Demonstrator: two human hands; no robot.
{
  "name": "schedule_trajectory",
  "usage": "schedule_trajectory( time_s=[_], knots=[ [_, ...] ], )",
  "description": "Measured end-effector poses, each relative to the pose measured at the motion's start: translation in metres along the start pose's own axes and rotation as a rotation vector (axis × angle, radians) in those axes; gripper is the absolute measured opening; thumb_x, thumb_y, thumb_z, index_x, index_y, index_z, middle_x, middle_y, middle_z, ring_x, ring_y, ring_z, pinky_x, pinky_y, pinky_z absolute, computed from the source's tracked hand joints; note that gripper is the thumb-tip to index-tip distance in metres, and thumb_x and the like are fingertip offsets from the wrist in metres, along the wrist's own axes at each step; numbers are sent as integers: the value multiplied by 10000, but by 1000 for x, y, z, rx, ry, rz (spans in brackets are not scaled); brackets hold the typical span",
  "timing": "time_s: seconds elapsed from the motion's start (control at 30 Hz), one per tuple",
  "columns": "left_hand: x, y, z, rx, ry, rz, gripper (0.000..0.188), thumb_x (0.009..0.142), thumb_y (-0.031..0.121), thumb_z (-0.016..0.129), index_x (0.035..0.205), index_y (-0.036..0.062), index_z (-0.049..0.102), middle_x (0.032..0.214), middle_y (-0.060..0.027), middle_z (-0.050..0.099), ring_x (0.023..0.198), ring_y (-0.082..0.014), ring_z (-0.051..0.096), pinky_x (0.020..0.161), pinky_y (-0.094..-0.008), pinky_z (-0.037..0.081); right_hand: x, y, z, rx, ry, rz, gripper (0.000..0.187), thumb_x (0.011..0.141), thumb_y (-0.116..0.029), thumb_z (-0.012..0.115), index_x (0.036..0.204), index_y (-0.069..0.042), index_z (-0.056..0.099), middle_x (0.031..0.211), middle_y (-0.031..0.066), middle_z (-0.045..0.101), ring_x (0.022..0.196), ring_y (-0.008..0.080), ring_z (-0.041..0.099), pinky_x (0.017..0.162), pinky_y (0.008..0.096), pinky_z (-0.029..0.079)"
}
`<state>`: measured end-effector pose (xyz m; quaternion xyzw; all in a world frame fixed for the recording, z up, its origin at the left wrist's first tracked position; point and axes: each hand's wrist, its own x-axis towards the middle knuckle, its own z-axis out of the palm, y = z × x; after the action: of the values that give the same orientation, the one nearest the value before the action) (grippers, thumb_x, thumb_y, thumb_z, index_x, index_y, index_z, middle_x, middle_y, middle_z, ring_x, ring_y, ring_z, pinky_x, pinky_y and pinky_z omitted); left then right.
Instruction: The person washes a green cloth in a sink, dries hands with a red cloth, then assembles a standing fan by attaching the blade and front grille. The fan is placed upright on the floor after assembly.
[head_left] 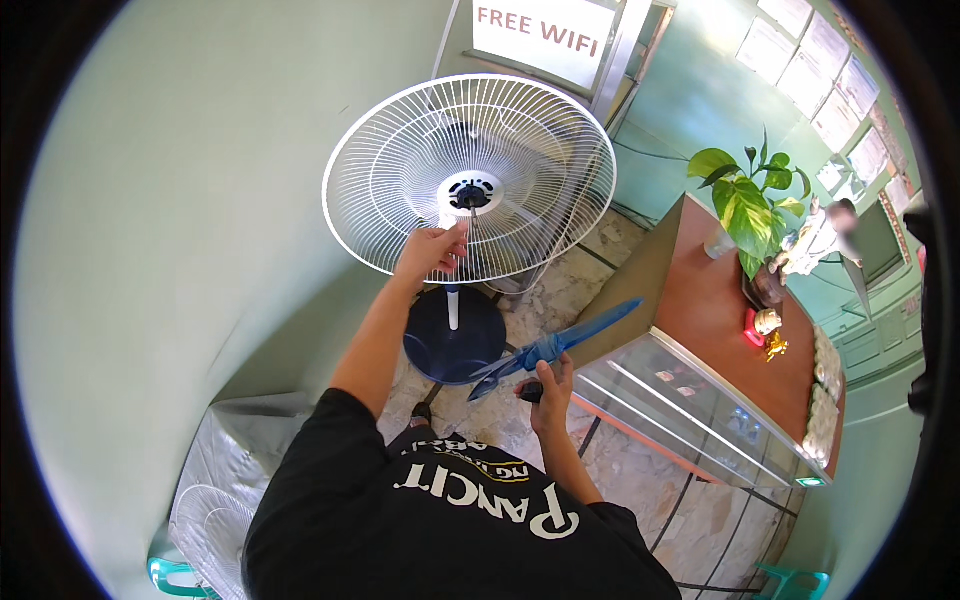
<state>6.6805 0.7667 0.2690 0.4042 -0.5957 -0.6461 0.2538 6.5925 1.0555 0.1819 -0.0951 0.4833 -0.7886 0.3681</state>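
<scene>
A pedestal fan with its rear white wire grille [372, 180] exposed stands in front of me, the dark motor shaft [472, 197] showing at the centre. My left hand [433, 252] is just below the hub, its fingers curled together against the grille's middle; what they pinch, if anything, is hidden. Lower and to the right, my right hand [552, 395] grips a translucent blue fan blade [550, 347], seen nearly edge-on. A small black knob [531, 391] is also in that hand. Below the grille are the white pole [453, 310] and round dark blue base [455, 340].
At right stands a brown-topped glass display counter [700, 262] bearing a leafy plant [750, 205], a white-clad figurine [815, 240] and small ornaments [768, 325]. Another wire fan grille [212, 530] lies at lower left by a grey cover [245, 440]. A green wall rises at left.
</scene>
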Motion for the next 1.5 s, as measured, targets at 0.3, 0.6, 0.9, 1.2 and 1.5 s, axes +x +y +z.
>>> schedule_trajectory(
  time_s=[0.3, 0.6, 0.9, 1.2, 1.5],
  knots=[
    [-51, 155, -149, 9, 148, 852, 353, 922, 285, 593, 639, 95, 499, 513, 19, 412, 472, -68, 401, 479, -232, 325, 57, 8, 78, 119, -67, 45, 465, 884, -217, 624, 1259, -107, 372, 945, 83, 570, 551, 238, 599, 462, 355, 519],
    [151, 138, -211, 99, -43, 657, 200, 964, 243, 536, 889, 58, 540, 741, -6, 532, 670, -106, 535, 646, -249, 447, 118, 51, 144, 206, 33, 81, 444, 881, -406, 575, 1183, -94, 483, 981, 148, 629, 593, 243, 617, 480, 356, 519],
    [281, 66, -125, 198, -376, 516, 605, 924, 410, 563, 1372, 40, 392, 1373, -173, 439, 1248, -298, 436, 1024, -395, 357, 132, 39, 179, 299, 48, 24, 574, 900, -547, 468, 1243, -88, 501, 1095, 155, 640, 873, 299, 650, 477, 366, 509],
    [310, 42, -81, 125, -509, 539, 626, 948, 484, 483, 1371, 25, 429, 1386, -182, 445, 1251, -260, 449, 1035, -344, 342, 132, 34, 209, 221, 170, 24, 558, 897, -531, 509, 1231, -84, 510, 1064, 148, 652, 888, 283, 653, 453, 352, 502],
    [315, 46, -82, 94, -524, 511, 590, 948, 468, 484, 1321, 11, 486, 1286, -183, 548, 1177, -260, 522, 1003, -324, 372, 135, 35, 215, 148, 209, 13, 485, 942, -464, 485, 1231, -75, 482, 1093, 128, 624, 949, 272, 638, 465, 339, 488]
  ],
)
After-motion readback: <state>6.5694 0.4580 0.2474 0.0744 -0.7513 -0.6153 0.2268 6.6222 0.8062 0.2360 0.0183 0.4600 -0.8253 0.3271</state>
